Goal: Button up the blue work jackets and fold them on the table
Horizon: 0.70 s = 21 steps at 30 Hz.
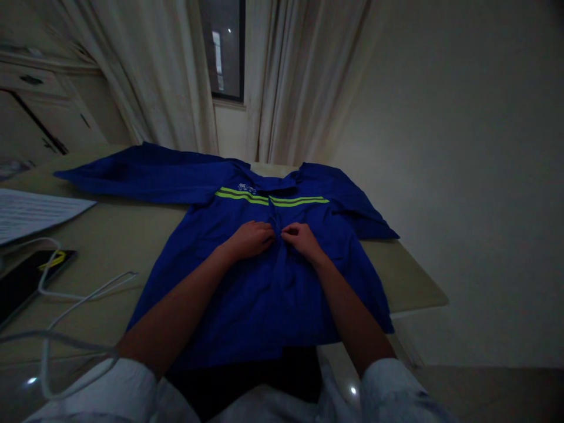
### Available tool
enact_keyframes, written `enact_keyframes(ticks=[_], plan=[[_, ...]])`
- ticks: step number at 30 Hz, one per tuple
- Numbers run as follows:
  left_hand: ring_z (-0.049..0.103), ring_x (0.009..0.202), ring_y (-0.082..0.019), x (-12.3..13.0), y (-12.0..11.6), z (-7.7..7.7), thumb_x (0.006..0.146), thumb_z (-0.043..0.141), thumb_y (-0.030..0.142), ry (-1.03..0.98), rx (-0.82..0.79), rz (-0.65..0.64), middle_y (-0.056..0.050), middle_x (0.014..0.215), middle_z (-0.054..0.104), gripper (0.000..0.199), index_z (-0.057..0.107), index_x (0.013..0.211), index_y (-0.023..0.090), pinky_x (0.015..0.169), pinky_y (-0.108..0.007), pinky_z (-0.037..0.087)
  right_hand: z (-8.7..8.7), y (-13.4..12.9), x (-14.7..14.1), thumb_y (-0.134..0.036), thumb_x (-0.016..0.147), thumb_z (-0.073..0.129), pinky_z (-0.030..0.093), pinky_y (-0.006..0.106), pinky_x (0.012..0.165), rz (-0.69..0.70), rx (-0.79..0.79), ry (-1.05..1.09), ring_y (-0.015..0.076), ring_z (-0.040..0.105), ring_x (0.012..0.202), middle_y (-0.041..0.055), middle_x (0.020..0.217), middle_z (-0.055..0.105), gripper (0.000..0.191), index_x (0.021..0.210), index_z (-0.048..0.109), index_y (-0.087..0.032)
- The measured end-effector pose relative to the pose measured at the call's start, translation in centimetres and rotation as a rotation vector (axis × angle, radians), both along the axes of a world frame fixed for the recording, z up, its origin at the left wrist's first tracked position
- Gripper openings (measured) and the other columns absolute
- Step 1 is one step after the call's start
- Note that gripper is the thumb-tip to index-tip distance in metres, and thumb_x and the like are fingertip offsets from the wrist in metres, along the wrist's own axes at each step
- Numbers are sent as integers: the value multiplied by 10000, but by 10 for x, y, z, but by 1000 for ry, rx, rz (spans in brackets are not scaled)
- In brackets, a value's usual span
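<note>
A blue work jacket (238,288) with yellow-green stripes across the chest lies spread on the table, collar away from me and sleeves out to both sides. Both of my hands are at its front opening, just below the stripes. My left hand (254,238) is closed, its fingers curled on the left edge of the placket. Opposite it, my right hand (302,238) pinches the cloth at the other edge, thumb and forefinger together. A small gap separates the two hands. Any button between the fingers is too small and dark to make out.
The table (165,226) has a printed sheet (39,211) on its left, with a dark phone-like slab (30,282) and a white cable (83,298) nearer me. Curtains (308,76) and a window (224,47) stand behind; a wall (476,176) rises at right.
</note>
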<state>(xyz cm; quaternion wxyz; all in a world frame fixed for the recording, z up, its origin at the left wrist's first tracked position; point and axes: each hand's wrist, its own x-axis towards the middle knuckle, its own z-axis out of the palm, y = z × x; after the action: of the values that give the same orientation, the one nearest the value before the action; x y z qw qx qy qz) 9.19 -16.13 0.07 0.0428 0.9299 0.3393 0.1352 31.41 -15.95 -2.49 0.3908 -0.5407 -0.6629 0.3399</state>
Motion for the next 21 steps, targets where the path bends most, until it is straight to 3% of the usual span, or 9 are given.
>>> enact_keyframes(ticks=[4,10,21], plan=[[676,898,-226,1,-1,1,1006,499,297,-61,40,25,-91,968,728,261,748,1029,222,847,-343,472,1,-2,-1,-250,770,719,532,286,717,-11,87,-76,175,679,743,45,849,740,98,806,768,-174],[690,902,-241,4,-3,-6,1020,505,301,-29,113,62,-106,958,747,250,733,989,201,846,-353,466,2,-6,-8,-231,817,686,498,276,719,80,203,-142,161,654,762,35,853,698,80,801,745,-180],[717,892,-258,7,-5,-7,1010,514,313,-88,11,227,-99,982,777,247,746,1029,231,795,-337,478,4,-11,-10,-202,789,697,513,278,726,91,210,-240,149,628,702,22,847,694,36,793,731,-192]])
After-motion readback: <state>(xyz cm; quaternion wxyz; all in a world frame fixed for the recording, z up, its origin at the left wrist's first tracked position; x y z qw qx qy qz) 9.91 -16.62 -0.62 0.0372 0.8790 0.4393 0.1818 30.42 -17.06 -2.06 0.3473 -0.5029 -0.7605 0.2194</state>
